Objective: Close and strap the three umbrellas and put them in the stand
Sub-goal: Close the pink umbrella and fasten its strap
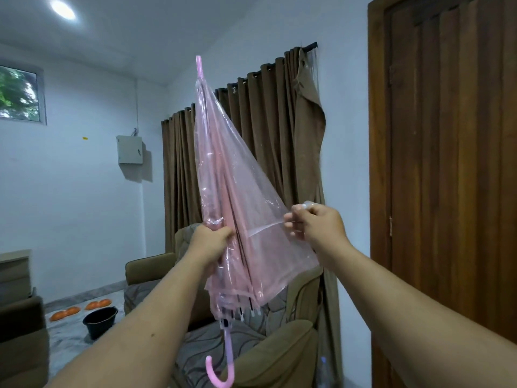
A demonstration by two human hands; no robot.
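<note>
Umbrella [223, 191] upright, tip up, left hand [209, 243] grip round canopy, right hand [316, 221] pinching strap [268, 228].

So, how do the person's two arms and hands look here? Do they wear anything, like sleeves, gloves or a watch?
Both arms are bare all the way to the picture's lower edge: no sleeves show. The left hand and right hand have no gloves. No watch, bracelet or ring can be seen on the parts in view. The left forearm has a few small dark spots.
</note>
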